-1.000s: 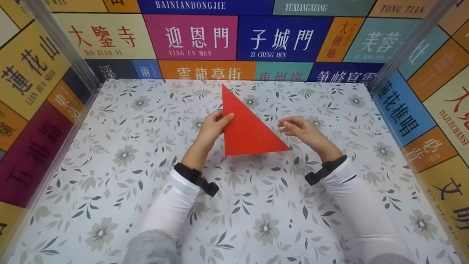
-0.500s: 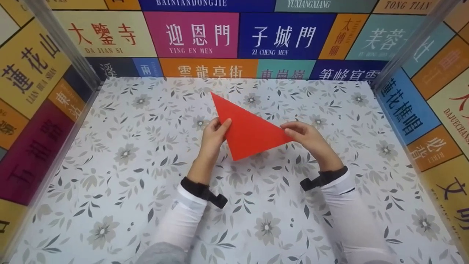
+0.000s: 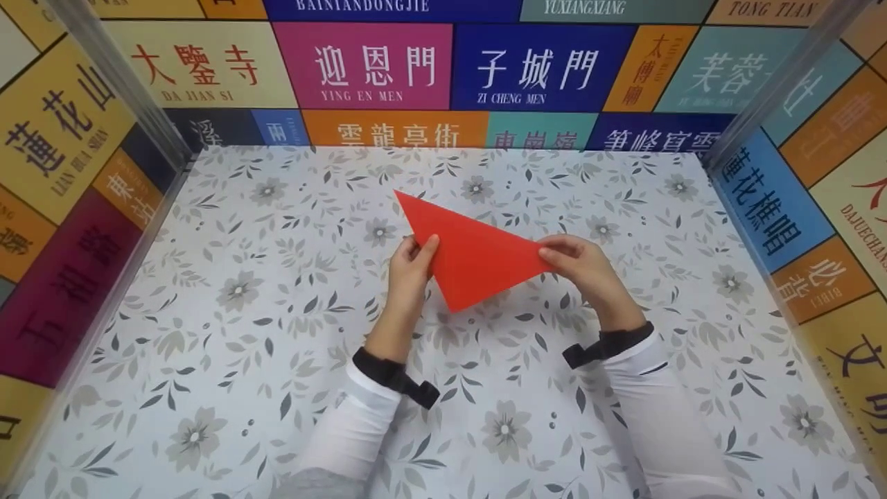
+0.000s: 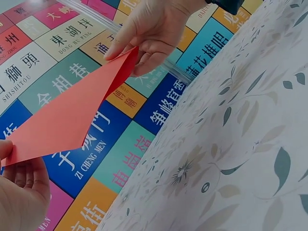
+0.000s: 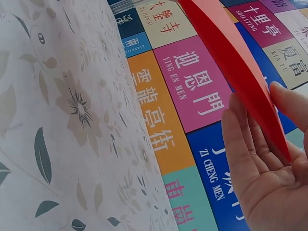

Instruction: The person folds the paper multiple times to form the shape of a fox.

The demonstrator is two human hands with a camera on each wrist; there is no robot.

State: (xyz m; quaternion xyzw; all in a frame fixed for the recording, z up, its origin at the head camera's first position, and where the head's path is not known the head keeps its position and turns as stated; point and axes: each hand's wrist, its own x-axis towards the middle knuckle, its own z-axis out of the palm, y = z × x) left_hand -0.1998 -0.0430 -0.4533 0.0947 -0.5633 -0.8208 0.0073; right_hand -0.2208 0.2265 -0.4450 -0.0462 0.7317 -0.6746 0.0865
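Observation:
A sheet of red paper (image 3: 478, 256), folded into a triangle, is held up above the table between both hands. My left hand (image 3: 410, 267) pinches its left edge, thumb on the near face and fingers behind. At the right corner, my right hand (image 3: 578, 262) grips the paper between thumb and fingers. In the left wrist view the red paper (image 4: 72, 106) shows two layers slightly parted near the right hand (image 4: 154, 33). From the right wrist view the paper (image 5: 236, 62) appears nearly edge-on, passing between the thumb and fingers of the right hand (image 5: 269, 183).
Beneath the hands lies a table (image 3: 277, 388) covered in white cloth with grey flowers and leaves. Panels with coloured Chinese signs (image 3: 364, 66) stand at the back and both sides. Each wrist wears a black strap (image 3: 378, 367) with a small camera.
My right hand has moved onto the paper's right corner and taken hold of it. The triangle has turned counterclockwise and come slightly nearer, with the left hand still holding its left edge.

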